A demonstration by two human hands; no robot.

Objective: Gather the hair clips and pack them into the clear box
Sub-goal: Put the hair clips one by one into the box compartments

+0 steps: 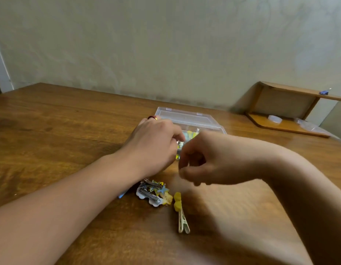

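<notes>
The clear box (186, 119) stands open on the wooden table (60, 121), its lid tipped back; coloured clips show inside it. My left hand (156, 142) rests over the box's near left edge, fingers curled, and whether it holds a clip is hidden. My right hand (206, 161) hovers in front of the box, blurred, with its fingers bent inward and nothing visible in them. Near me lies a small pile of hair clips (153, 192), partly under my left forearm. A long pale clip with yellow ends (181, 213) lies just right of the pile.
A small wooden shelf (292, 109) leans against the wall at the back right, with a roll of tape (275, 118) and a plastic bag (309, 126) on its base. The wall runs close behind the table's far edge.
</notes>
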